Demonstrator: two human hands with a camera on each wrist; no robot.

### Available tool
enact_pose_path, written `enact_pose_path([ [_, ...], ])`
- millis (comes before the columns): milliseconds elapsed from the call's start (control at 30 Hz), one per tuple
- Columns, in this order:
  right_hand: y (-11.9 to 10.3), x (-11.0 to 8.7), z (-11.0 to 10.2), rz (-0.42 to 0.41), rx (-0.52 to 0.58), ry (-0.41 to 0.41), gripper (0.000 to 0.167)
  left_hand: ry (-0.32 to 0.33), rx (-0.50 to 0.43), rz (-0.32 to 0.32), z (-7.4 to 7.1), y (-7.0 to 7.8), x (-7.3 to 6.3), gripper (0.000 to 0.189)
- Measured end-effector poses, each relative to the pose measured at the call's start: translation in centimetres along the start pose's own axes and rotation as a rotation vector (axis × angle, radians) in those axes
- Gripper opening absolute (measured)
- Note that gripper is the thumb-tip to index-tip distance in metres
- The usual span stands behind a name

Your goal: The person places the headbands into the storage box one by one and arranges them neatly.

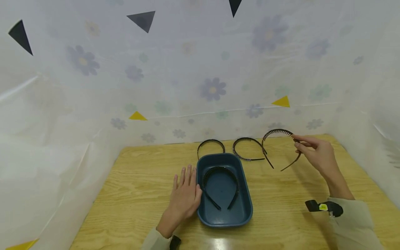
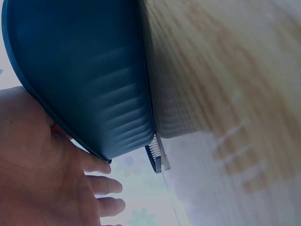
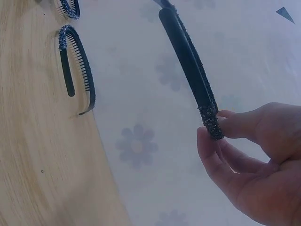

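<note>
My right hand (image 1: 318, 154) pinches the side of a black toothed headband (image 1: 278, 131) between thumb and fingers, up over the right part of the table. The right wrist view shows glittery beads along this headband (image 3: 212, 123) at the pinch. With fingers straight, my left hand (image 1: 185, 196) lies against the left side of a dark blue rectangular tray (image 1: 225, 222). Its thumb is at the tray's rim (image 2: 35, 96) in the left wrist view. One black headband (image 1: 235, 180) lies inside the tray, its ends toward me.
Behind the tray lies another headband (image 1: 211, 141), partly hidden by the rim. A further headband (image 1: 248, 159) rests to its right, near the back edge of the wooden table (image 1: 140, 180). A flower-printed plastic sheet (image 1: 175, 76) hangs behind the table and along both sides.
</note>
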State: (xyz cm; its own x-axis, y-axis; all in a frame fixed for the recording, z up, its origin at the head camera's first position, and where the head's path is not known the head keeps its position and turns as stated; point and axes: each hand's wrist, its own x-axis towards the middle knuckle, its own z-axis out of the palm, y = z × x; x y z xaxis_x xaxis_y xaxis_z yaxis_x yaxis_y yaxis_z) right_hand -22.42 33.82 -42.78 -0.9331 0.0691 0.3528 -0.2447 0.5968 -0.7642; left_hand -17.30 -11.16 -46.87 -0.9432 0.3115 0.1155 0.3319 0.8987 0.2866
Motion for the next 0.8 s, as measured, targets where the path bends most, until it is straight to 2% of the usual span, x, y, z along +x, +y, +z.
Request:
enact_pose_path([
  [167,-0.6,0.0,0.3,-0.014,-0.022,0.029,0.035,-0.003,0.004,0.000,0.1,0.0,0.0,0.059],
  [633,-1.9,0.1,2.0,-0.149,-0.019,0.063,0.029,0.002,0.000,0.004,0.0,0.0,0.0,0.059],
  [800,-2.4,0.0,2.5,-0.135,-0.022,0.041,0.030,0.003,-0.001,0.007,0.0,-0.1,0.0,0.059],
])
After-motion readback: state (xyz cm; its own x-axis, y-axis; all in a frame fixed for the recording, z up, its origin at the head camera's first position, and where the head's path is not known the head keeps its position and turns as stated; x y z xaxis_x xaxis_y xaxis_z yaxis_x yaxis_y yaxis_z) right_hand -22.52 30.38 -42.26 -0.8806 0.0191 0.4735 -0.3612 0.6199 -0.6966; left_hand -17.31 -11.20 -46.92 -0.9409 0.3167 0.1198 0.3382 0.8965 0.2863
